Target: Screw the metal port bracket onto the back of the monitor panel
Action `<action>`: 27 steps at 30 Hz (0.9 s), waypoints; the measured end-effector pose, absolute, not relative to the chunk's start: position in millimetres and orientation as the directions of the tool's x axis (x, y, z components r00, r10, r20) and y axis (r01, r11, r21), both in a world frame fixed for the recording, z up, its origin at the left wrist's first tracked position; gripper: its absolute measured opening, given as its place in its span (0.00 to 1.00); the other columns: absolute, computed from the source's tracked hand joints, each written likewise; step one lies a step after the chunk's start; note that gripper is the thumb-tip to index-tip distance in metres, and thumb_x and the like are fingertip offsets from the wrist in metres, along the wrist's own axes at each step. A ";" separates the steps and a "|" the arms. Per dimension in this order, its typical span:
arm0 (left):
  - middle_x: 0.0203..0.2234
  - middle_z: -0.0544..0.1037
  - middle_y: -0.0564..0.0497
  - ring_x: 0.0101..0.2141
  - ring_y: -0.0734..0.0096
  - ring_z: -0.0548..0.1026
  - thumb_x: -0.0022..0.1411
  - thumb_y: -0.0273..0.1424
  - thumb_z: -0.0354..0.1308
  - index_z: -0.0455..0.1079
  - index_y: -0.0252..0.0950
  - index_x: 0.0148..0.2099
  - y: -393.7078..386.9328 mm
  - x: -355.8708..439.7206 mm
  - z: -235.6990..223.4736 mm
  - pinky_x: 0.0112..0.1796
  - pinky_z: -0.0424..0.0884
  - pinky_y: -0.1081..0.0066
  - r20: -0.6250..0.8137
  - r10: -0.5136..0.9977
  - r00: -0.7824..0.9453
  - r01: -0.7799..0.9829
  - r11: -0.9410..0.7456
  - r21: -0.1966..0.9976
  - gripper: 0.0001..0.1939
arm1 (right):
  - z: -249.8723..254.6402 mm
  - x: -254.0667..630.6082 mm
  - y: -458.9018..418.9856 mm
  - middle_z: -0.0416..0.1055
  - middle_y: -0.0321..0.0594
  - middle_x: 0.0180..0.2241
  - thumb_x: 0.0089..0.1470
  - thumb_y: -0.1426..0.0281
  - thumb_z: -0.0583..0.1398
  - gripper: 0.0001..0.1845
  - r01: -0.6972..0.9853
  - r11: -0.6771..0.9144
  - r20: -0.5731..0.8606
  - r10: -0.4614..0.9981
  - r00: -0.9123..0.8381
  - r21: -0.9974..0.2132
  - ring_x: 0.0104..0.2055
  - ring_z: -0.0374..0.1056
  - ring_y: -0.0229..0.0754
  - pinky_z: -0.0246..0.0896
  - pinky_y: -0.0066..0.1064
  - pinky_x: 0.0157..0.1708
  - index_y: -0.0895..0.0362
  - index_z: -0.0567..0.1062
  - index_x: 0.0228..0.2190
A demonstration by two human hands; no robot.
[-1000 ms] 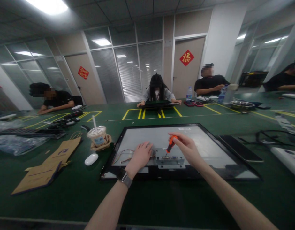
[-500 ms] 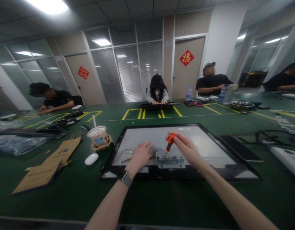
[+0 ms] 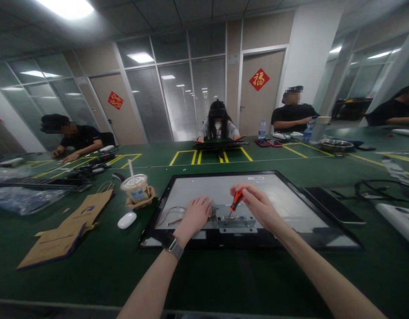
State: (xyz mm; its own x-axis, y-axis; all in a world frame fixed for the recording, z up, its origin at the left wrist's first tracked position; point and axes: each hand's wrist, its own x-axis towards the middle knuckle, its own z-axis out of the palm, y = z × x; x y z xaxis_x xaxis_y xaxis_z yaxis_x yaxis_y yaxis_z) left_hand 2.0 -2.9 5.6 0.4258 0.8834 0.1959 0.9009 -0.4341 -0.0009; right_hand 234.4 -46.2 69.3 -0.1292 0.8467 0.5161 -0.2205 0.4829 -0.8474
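Observation:
A flat display panel (image 3: 191, 190) with a black frame and a pale back lies on the green table before me. Near its front edge sits a metal bracket (image 3: 237, 225) with ports along its side. My right hand (image 3: 257, 203) is closed around the orange and black handle of a screwdriver (image 3: 237, 200), whose tilted shaft points down at the bracket's left part. Flat on the panel, just left of the bracket, rests my left hand (image 3: 197, 213) with fingers stretched out. Thin wires (image 3: 171, 213) run beside it, partly hidden under the hand.
Left of the panel stand a lidded cup (image 3: 135, 188) with a straw, a white mouse (image 3: 126, 220) and a brown paper bag (image 3: 68, 230). A black phone-like slab (image 3: 332, 206) and cables (image 3: 370, 188) lie right. Several people sit across the table (image 3: 204, 283).
The screwdriver's handle has turned slightly in my right hand, its tip still at the bracket. My left hand stays in place. The person opposite has spread their hands to the sides of their panel.

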 end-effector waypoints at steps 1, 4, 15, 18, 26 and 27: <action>0.64 0.68 0.42 0.63 0.57 0.68 0.75 0.31 0.42 0.64 0.38 0.66 -3.1 2.1 5.9 0.62 0.64 0.53 0.194 0.884 0.425 0.901 -0.433 0.000 0.21 | 69.0 235.2 -46.0 0.77 0.40 0.39 0.57 0.54 0.66 0.14 -0.191 0.493 0.518 0.847 -0.121 -0.849 0.44 0.72 0.46 0.67 0.40 0.47 0.51 0.81 0.35; 0.64 0.68 0.42 0.63 0.56 0.68 0.75 0.32 0.43 0.64 0.38 0.66 -3.8 2.4 7.2 0.62 0.64 0.52 0.190 0.887 0.421 0.903 -0.430 0.003 0.21 | 69.3 238.4 -46.1 0.78 0.40 0.39 0.57 0.55 0.66 0.15 -0.127 0.475 0.491 0.858 -0.152 -0.871 0.42 0.73 0.45 0.68 0.41 0.47 0.51 0.81 0.41; 0.64 0.68 0.42 0.63 0.56 0.68 0.75 0.31 0.44 0.63 0.38 0.65 -4.8 2.7 7.7 0.62 0.64 0.52 0.197 0.886 0.421 0.902 -0.431 0.012 0.20 | 68.9 240.7 -45.1 0.78 0.41 0.40 0.59 0.56 0.65 0.12 -0.103 0.510 0.521 0.838 -0.162 -0.854 0.43 0.74 0.46 0.69 0.39 0.46 0.50 0.82 0.39; 0.64 0.69 0.42 0.63 0.57 0.68 0.75 0.30 0.44 0.63 0.39 0.65 -4.4 1.9 6.3 0.62 0.63 0.53 0.200 0.883 0.424 0.900 -0.435 0.013 0.20 | 69.5 241.5 -44.8 0.79 0.40 0.38 0.62 0.57 0.62 0.14 -0.128 0.492 0.508 0.845 -0.170 -0.861 0.42 0.75 0.46 0.68 0.42 0.48 0.50 0.81 0.43; 0.64 0.68 0.43 0.63 0.58 0.67 0.75 0.31 0.44 0.63 0.39 0.65 -2.8 1.4 4.7 0.62 0.63 0.54 0.201 0.884 0.423 0.900 -0.435 0.018 0.20 | 74.9 240.0 -47.0 0.78 0.41 0.39 0.58 0.55 0.64 0.14 -0.015 0.568 0.565 0.814 -0.136 -0.823 0.42 0.75 0.46 0.71 0.40 0.45 0.51 0.82 0.38; 0.64 0.68 0.43 0.63 0.57 0.67 0.75 0.31 0.44 0.63 0.38 0.65 -3.0 1.7 5.0 0.62 0.63 0.54 0.201 0.884 0.422 0.901 -0.434 0.018 0.20 | 75.6 240.1 -47.9 0.79 0.41 0.39 0.59 0.55 0.64 0.15 -0.014 0.551 0.547 0.824 -0.148 -0.834 0.41 0.75 0.46 0.71 0.41 0.44 0.51 0.82 0.41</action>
